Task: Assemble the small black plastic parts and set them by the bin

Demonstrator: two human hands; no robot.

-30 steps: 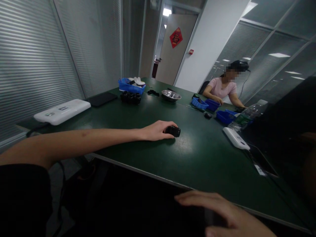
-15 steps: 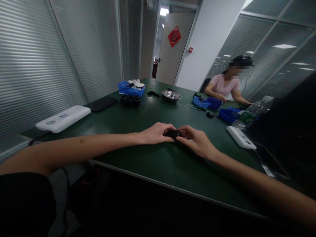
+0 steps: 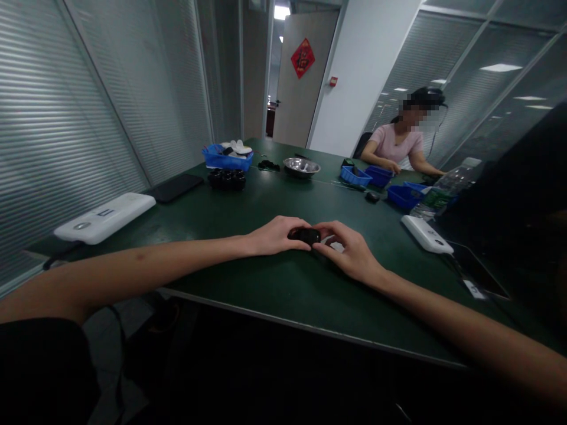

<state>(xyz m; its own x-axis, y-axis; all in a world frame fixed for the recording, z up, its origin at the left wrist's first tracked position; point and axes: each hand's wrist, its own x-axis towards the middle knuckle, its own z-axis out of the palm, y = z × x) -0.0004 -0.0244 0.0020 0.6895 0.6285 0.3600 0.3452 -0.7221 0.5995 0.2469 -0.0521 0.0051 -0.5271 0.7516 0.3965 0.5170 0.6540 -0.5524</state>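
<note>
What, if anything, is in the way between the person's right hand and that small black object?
Nothing visible: the right hand has its fingers at one end of the small black object; the left hand holds the other.

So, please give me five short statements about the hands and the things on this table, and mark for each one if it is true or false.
1. The left hand has its fingers around a small black object. True.
2. The right hand is resting on the clear bottle. False: the right hand is at the right end of the black object.
3. The metal bowl stands on the green table, apart from both hands. True.
4. The clear bottle is left of the metal bowl. False: the clear bottle is right of it.
5. The blue basket at the far left contains white things. True.
</note>
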